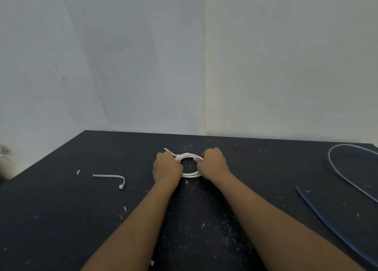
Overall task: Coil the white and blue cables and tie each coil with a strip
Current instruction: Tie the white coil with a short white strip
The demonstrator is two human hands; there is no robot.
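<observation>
Left hand [167,166]: fingers curled round the left side of the white cable [190,175], right where the strip [177,156] crosses it; whether the fingertips also pinch the strip itself cannot be told, as the knuckles hide them. Right hand [213,164]: fingers curled round the right side of the same cable, with one fingertip showing on its upper arc. The white cable sits at the centre of the frame, wound into a small round coil of several turns. It is held between the two hands low over the table [61,219]; contact with the surface cannot be confirmed. The strip wraps the coil at its upper left, and its free tail points up and to the left past the left hand. A second white strip [110,176] lies loose on the table at centre left, well apart from the hands, with its right end bent downward. The blue cable [333,165] lies uncoiled at the right edge of the frame, in one wide open loop and a long run toward the lower right corner. The table is dark and flecked with small white scraps. Pale walls [122,66] meet in a corner behind it.
</observation>
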